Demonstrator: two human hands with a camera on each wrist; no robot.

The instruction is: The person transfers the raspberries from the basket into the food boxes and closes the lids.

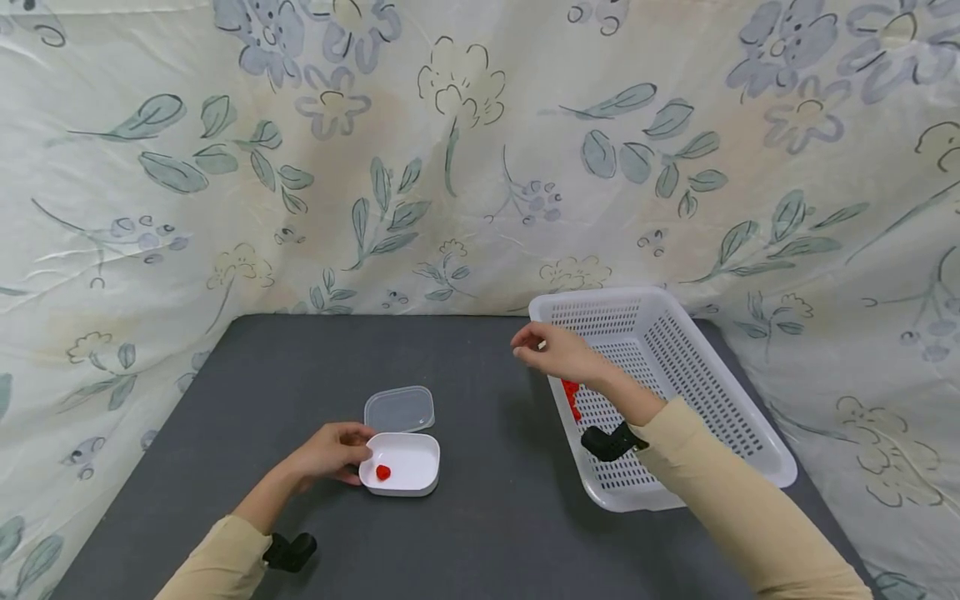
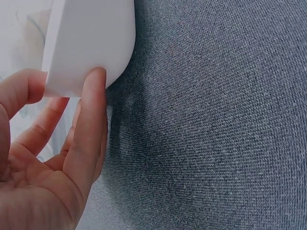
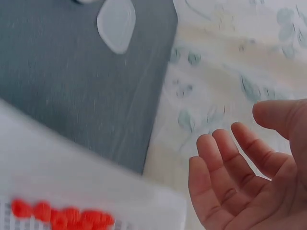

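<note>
Steadying the white container (image 1: pixel 408 463) with curled fingers, the left hand (image 1: pixel 330 452) risks tipping out its red piece (image 1: pixel 383 472); the right hand (image 1: pixel 558 350) hovers over the basket (image 1: pixel 738 417), seemingly empty, fingers loosely spread.

Dark grey cloth-covered table (image 1: pixel 487 533) with white container (image 1: pixel 400 464), clear lid (image 1: pixel 400 409), white perforated basket (image 1: pixel 750 433).

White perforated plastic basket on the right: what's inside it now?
The white perforated plastic basket holds a cluster of small red pieces near its left wall. The right hand and forearm cover part of the floor, so more could be hidden.
</note>
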